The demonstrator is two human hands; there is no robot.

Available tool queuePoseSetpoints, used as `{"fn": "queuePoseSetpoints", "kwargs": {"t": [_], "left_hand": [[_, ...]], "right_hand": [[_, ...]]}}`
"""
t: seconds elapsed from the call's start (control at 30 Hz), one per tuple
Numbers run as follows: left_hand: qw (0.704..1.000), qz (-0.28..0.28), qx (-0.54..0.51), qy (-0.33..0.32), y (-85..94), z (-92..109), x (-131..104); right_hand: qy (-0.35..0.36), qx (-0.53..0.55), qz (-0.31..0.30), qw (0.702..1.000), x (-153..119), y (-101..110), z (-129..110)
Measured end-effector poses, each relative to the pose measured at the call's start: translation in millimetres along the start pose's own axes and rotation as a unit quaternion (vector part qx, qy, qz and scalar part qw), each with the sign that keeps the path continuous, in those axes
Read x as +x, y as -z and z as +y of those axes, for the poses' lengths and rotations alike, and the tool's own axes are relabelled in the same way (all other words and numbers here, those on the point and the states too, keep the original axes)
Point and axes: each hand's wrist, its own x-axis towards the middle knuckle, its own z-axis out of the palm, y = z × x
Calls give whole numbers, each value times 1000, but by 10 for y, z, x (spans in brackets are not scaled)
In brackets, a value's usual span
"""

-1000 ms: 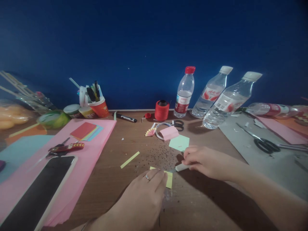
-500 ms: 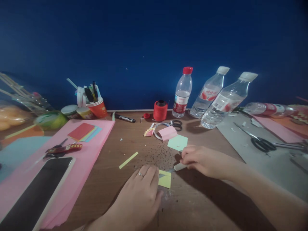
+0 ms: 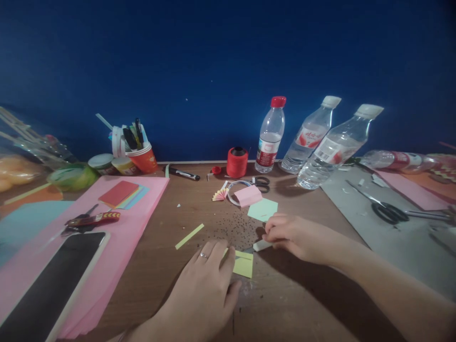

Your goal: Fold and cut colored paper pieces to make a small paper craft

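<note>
yellow paper point(image 3: 243, 269) partly under flat left hand point(image 3: 204, 285), white handle point(image 3: 261, 245) in right hand's point(image 3: 296, 237) grip, red-scripted bottle label point(image 3: 309, 137)

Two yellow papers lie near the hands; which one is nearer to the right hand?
The wider yellow paper, partly covered by the left hand, is nearer to the right hand. The narrow yellow strip lies farther left, uncovered.

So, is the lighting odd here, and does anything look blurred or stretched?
Head view: dim overall, a dark shadow under the right hand; head view, left edge: sticks look smeared; head view, right: two white-capped bottles appear to lean outward, perhaps lens distortion.
</note>
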Motion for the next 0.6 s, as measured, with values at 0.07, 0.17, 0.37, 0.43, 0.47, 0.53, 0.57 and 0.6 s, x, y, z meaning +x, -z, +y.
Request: {"fn": "queuePoseSetpoints", "kwargs": {"t": [0.07,0.17,0.37,0.43,0.47,0.53,0.57,0.6], "left_hand": [[1000,-1,-13,9,3,-1,4],[999,-8,-33,7,5,-4,7],[999,-9,-42,2,2,-10,4],[999,-8,-40,4,1,-8,7],[999,-7,-38,6,1,-7,9],[999,-5,-33,8,2,-4,13],[999,-5,-31,7,3,-3,14],[999,-6,-31,6,4,-3,14]], "right_hand": [[3,-3,1,1000,8,-2,-7],[4,-7,4,1000,20,-9,-11],[12,-19,14,1000,43,-41,5],[13,-20,18,1000,54,-49,5],[14,-20,19,1000,60,-52,3],[15,-18,20,1000,74,-54,-5],[15,-17,21,1000,81,-54,-10],[14,-16,20,1000,87,-53,-15]]}}
